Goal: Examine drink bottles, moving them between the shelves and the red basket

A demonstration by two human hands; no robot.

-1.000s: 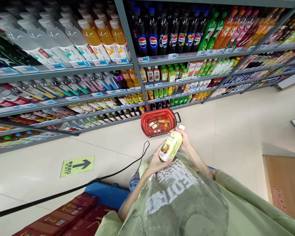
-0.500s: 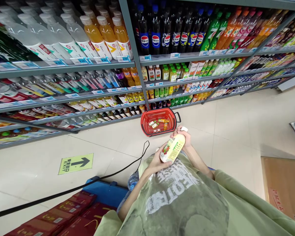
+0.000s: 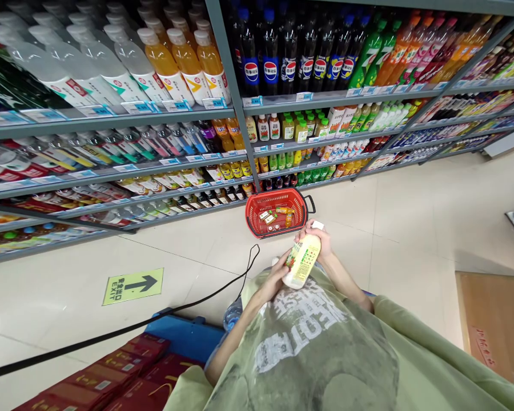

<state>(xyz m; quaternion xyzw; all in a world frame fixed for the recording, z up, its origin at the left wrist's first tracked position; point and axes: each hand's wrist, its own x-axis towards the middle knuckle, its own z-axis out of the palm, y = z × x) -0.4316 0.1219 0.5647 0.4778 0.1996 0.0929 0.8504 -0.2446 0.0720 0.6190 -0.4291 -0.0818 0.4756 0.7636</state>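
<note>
So there's big drink shelves (image 3: 227, 57), a red basket (image 3: 257, 205) below, then nearest, a tilted pale-yellow bottle (image 3: 305, 261) clasped by the left hand (image 3: 278, 271) low down and right hand (image 3: 325, 244) near the white cap (image 3: 318, 225), so tbh a slack grip could drop it.

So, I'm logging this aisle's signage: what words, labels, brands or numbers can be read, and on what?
"安全出口 EXIT": yellow floor sign.
"百事可乐": dark bottles.
"7": green bottles.
Too small, blurred or creased to read surely: label of the held bottle, price tags, red writing on the brown board, shirt lettering.
</note>
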